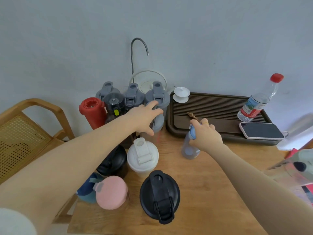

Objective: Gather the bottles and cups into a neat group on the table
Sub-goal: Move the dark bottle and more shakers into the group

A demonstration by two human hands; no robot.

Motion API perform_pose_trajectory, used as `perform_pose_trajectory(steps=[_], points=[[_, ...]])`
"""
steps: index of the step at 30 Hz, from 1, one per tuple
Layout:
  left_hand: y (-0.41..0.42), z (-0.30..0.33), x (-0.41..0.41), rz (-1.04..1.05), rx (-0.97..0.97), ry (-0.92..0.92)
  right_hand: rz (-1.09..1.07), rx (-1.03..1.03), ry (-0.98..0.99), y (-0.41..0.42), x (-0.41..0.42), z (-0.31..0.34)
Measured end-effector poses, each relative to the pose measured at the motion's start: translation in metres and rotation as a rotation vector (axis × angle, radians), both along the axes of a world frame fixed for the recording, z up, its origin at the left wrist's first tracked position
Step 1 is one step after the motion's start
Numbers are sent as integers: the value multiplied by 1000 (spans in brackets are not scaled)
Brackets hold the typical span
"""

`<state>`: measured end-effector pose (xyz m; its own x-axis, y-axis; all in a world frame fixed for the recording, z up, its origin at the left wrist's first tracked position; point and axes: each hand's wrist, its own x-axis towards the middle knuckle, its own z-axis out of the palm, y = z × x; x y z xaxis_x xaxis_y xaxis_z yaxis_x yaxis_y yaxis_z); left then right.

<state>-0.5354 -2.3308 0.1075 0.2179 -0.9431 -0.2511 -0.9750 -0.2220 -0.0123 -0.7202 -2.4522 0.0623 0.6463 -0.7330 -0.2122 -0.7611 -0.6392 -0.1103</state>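
Several bottles and shaker cups stand bunched at the left of the wooden table (194, 192). At the back are a red bottle (92, 111) and grey-lidded shakers. In front stand a white-lidded cup (143, 155), a black-lidded cup (160, 195), a pink-lidded cup (111, 192), a blue bottle (87, 189) and another black-lidded cup (113, 161). My left hand (144, 117) wraps around the rightmost grey-lidded shaker (158, 99). My right hand (205, 134) grips the top of a small clear bottle with a blue cap (188, 148), apart from the group.
A dark slatted tea tray (211, 106) lies at the back right, holding a white lidded teacup (181, 94), a red-capped water bottle (259, 100) and a phone (261, 130). A white kettle with a curved spout (147, 80) stands behind the bottles. A rattan chair (25, 126) is at the left.
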Motion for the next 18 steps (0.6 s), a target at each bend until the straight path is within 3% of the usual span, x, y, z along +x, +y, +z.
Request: perform_pose_trajectory(steps=[4, 7, 9, 11, 12, 14, 18], points=[[16, -1, -15, -7, -172, -61, -33, -5, 46, 0, -9, 3], [37, 2, -24, -34, -325, 68, 64, -187, 83, 9, -10, 8], [55, 6, -25, -35, -378, 98, 281, -154, -164, 25, -4, 15], [75, 9, -26, 14, -426, 99, 534, 101, -378, 48, 8, 26], [85, 12, -27, 48, -445, 101, 656, 209, -368, 59, 15, 29], [105, 15, -29, 100, -465, 102, 854, 231, -218, 77, 28, 26], [139, 15, -31, 123, -479, 88, 899, 227, -21, 86, 49, 12]])
